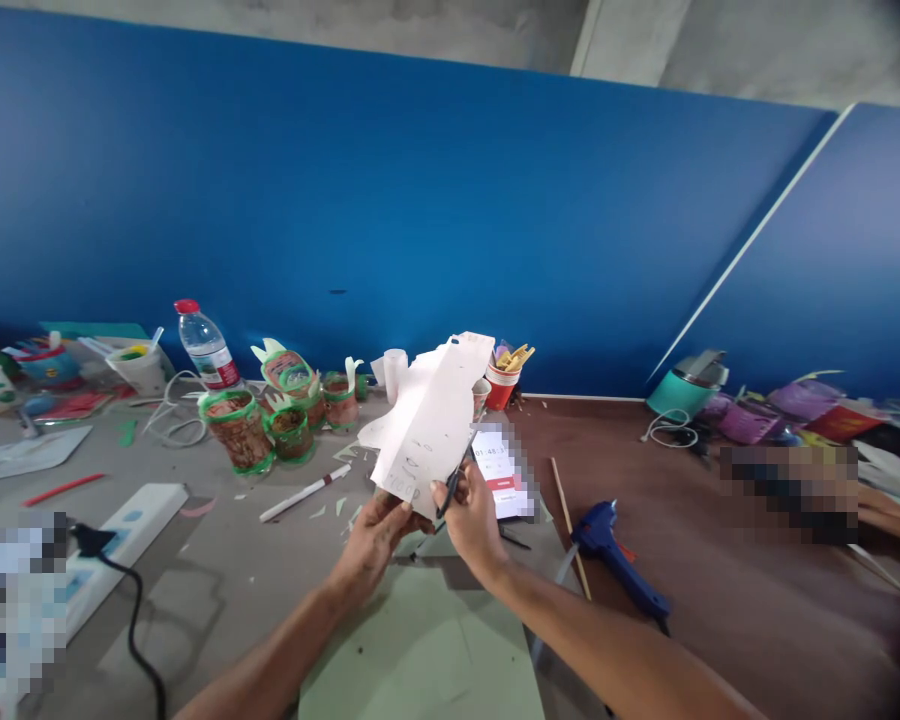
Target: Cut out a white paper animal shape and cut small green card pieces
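Observation:
My left hand [381, 528] grips the lower edge of a white sheet of paper [431, 420], fingers closed on it. The sheet is raised above the table, irregular in outline, with small pencil marks near its bottom. Around the black handles of a pair of scissors [450, 490], my right hand [474, 515] is closed at the sheet's right edge. Much of the blades is hidden by the paper or too small to make out. Below both hands lies a pale green sheet [420, 640]. A phone [504, 470] showing a timer lies just behind my right hand.
A blue glue gun [619, 560] and a wooden stick [570, 520] lie at right. Leftward are a marker [305, 493], a white power strip [131, 540], brown-and-green cups [238, 430] and a water bottle [206, 345]. A red cup [502, 382] stands behind the paper, before a blue partition [420, 200].

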`<action>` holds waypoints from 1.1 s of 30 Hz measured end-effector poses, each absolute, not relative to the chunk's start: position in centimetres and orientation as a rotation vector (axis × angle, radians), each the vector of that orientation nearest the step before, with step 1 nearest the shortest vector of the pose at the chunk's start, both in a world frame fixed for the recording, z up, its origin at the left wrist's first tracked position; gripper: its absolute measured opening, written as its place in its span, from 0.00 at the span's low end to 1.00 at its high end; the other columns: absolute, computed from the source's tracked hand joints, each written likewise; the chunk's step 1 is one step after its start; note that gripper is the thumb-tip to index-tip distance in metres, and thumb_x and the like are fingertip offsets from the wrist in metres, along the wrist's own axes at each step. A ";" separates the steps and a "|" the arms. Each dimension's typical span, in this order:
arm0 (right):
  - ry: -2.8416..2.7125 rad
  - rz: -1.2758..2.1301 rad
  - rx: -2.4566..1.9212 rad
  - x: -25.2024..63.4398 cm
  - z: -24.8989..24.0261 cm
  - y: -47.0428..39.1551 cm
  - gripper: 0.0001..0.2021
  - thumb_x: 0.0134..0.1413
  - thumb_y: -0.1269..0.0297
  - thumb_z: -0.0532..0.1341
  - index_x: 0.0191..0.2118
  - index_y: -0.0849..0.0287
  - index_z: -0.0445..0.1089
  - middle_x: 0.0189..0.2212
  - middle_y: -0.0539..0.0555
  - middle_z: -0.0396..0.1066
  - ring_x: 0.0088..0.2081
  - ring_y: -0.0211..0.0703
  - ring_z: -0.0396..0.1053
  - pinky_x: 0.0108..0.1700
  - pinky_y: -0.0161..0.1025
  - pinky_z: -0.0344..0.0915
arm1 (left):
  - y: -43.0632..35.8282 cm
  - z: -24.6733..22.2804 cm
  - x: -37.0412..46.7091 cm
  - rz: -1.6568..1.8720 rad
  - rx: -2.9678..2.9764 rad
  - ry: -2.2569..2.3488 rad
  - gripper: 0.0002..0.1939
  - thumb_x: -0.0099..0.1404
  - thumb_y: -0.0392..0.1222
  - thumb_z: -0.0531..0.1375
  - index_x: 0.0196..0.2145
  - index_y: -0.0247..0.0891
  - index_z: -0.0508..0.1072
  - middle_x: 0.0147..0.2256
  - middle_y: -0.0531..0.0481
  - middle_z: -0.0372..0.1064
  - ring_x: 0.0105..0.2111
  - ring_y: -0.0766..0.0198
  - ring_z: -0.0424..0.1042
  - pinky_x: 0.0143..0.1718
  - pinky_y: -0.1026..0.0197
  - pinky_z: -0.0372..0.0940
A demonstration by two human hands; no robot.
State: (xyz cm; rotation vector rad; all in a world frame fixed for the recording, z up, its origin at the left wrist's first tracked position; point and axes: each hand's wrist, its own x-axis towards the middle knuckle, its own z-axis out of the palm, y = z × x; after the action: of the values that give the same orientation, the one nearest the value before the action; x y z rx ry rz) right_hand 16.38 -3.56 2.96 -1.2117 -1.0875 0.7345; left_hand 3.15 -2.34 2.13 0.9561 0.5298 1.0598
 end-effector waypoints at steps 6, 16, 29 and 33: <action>-1.138 0.666 -1.243 15.7 2.3 -3.6 0.15 0.48 0.63 0.58 0.43 0.60 0.60 0.36 0.59 0.73 0.36 0.46 0.73 0.38 0.40 0.70 | -2.3 2.3 3.3 1.108 0.925 0.609 0.15 0.48 0.48 0.69 0.30 0.36 0.74 0.24 0.50 0.71 0.23 0.65 0.69 0.29 0.63 0.65; -1.171 0.715 -1.258 16.9 2.7 -4.1 0.15 0.48 0.60 0.60 0.42 0.59 0.62 0.31 0.54 0.70 0.32 0.44 0.69 0.34 0.38 0.67 | -1.7 3.4 2.6 1.099 1.028 0.696 0.20 0.49 0.51 0.68 0.34 0.33 0.72 0.22 0.51 0.70 0.17 0.65 0.68 0.23 0.60 0.66; -1.325 1.583 -0.975 20.2 6.0 -8.3 0.24 0.40 0.52 0.70 0.40 0.58 0.64 0.25 0.47 0.60 0.24 0.32 0.54 0.27 0.31 0.53 | -0.9 2.9 2.2 1.118 0.798 0.691 0.20 0.50 0.41 0.69 0.41 0.36 0.73 0.38 0.45 0.75 0.30 0.61 0.76 0.36 0.59 0.71; -1.286 1.726 -1.006 19.3 5.3 -8.3 0.23 0.37 0.54 0.71 0.38 0.58 0.64 0.22 0.43 0.55 0.22 0.30 0.50 0.26 0.31 0.51 | -0.9 3.2 2.0 1.018 0.711 0.716 0.17 0.49 0.39 0.70 0.37 0.35 0.73 0.30 0.49 0.75 0.26 0.62 0.75 0.35 0.58 0.71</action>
State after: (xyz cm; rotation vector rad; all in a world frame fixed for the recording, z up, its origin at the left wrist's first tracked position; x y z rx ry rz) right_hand 19.34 -8.34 5.35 -1.0064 -1.2864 1.7262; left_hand 2.03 -0.95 3.16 0.7112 0.7164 1.0176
